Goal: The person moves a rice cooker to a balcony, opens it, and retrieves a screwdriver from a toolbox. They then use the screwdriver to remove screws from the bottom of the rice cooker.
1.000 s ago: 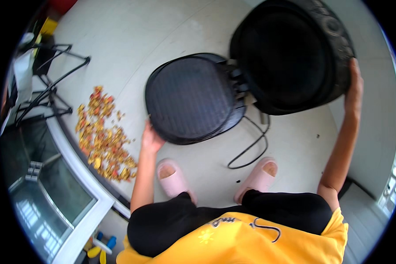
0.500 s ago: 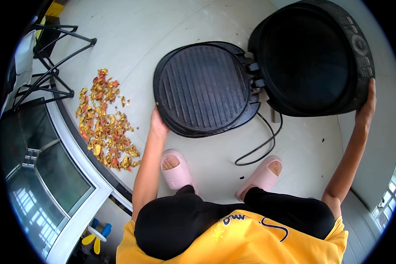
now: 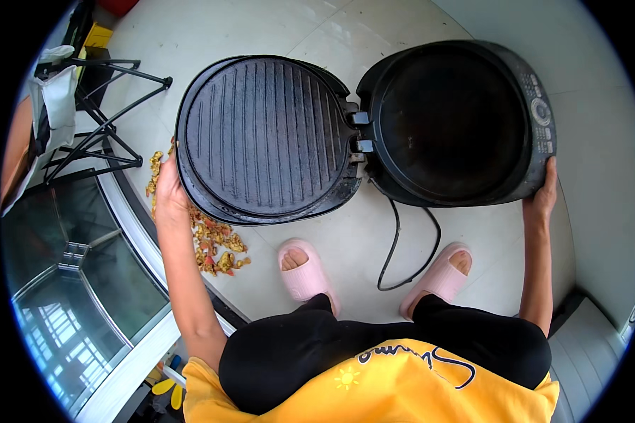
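Observation:
A black electric griddle is spread open in front of me, its two round halves joined by a hinge (image 3: 360, 132). Its left half (image 3: 264, 141) bears a ridged plate. On the right, the smooth half (image 3: 455, 127) has a control panel (image 3: 541, 113) along its outer rim. My left hand (image 3: 171, 190) grips the outer edge of the ridged half, fingers partly hidden behind the rim. My right hand (image 3: 545, 192) holds the lower right corner of the smooth half, below the panel. A black power cord (image 3: 434, 243) loops down from beneath the griddle.
Dried yellow-brown and reddish scraps (image 3: 215, 243) lie on the pale tiled floor (image 3: 317, 254), partly covered by the griddle and my left hand. A folding frame (image 3: 113, 120) stands at left above a glass-panelled piece (image 3: 70, 261). My feet wear pink slippers (image 3: 307, 275). A wall rises at right.
The whole griddle has shifted left. The ridged half has risen with my left hand and looks larger, while the smooth half has tipped down, so both halves now lie more nearly level.

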`<control>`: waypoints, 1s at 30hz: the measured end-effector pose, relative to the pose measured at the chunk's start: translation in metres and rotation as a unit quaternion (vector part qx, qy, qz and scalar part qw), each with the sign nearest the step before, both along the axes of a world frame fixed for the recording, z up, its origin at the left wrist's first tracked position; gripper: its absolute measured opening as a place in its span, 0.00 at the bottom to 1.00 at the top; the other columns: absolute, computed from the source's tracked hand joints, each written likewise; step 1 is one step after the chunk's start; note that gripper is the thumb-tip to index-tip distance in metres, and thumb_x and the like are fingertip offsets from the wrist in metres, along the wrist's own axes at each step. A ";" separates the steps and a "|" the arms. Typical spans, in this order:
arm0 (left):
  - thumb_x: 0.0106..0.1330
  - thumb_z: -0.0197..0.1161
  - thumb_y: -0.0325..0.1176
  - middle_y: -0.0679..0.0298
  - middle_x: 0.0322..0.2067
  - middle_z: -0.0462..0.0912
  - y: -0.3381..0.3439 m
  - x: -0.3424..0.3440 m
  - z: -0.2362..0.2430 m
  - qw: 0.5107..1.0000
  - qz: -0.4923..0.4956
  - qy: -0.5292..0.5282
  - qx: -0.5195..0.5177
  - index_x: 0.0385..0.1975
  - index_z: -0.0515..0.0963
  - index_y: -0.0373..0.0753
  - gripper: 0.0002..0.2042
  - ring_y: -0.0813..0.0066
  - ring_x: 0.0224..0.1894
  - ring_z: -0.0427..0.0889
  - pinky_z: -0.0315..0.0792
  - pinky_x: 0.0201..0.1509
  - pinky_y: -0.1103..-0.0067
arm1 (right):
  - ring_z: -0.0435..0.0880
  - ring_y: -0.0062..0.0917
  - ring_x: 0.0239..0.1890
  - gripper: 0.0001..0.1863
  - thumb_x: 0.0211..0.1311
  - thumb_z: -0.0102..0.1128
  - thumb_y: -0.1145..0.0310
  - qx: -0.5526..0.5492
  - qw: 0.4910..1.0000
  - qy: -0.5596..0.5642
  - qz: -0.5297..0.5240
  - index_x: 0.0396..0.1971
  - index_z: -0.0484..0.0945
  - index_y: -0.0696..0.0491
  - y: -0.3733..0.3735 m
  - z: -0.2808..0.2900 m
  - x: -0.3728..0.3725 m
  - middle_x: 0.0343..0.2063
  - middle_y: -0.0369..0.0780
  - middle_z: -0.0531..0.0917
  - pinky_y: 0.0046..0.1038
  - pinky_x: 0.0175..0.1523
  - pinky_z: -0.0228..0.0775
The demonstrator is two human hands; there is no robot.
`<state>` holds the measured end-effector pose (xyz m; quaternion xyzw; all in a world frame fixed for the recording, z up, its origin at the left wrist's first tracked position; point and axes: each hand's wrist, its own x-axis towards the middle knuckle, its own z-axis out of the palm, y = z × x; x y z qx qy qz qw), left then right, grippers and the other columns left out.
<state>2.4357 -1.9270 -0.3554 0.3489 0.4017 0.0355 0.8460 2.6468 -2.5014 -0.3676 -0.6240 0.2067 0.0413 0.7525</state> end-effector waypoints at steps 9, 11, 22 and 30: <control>0.67 0.45 0.34 0.50 0.35 0.80 0.020 0.055 0.022 0.997 -0.076 0.012 0.014 0.40 0.73 0.27 0.15 0.64 0.34 0.81 0.77 0.41 0.70 | 0.69 0.26 0.54 0.25 0.65 0.41 0.50 0.123 0.986 0.108 -0.018 0.54 0.64 0.52 -0.039 -0.074 -0.040 0.52 0.37 0.71 0.32 0.60 0.57; 0.66 0.46 0.33 0.50 0.35 0.80 0.025 0.057 0.020 0.993 -0.076 0.067 0.065 0.40 0.73 0.26 0.15 0.64 0.34 0.81 0.77 0.40 0.70 | 0.69 0.25 0.54 0.25 0.65 0.40 0.51 0.136 0.985 0.105 -0.017 0.54 0.64 0.53 -0.047 -0.089 -0.043 0.52 0.36 0.72 0.31 0.60 0.57; 0.62 0.46 0.29 0.49 0.32 0.80 0.015 0.050 0.017 0.990 -0.060 0.085 0.098 0.35 0.75 0.26 0.13 0.63 0.30 0.82 0.78 0.36 0.70 | 0.70 0.23 0.51 0.21 0.68 0.35 0.56 0.180 0.973 0.136 0.050 0.52 0.67 0.53 -0.075 -0.120 -0.054 0.49 0.35 0.73 0.31 0.58 0.57; 0.62 0.47 0.32 0.50 0.34 0.80 0.021 0.042 -0.003 0.990 -0.070 0.055 0.108 0.37 0.74 0.25 0.15 0.63 0.34 0.81 0.76 0.41 0.70 | 0.73 0.22 0.39 0.35 0.59 0.31 0.39 -0.003 0.965 0.233 0.116 0.44 0.73 0.55 -0.078 -0.118 -0.014 0.36 0.36 0.79 0.21 0.47 0.59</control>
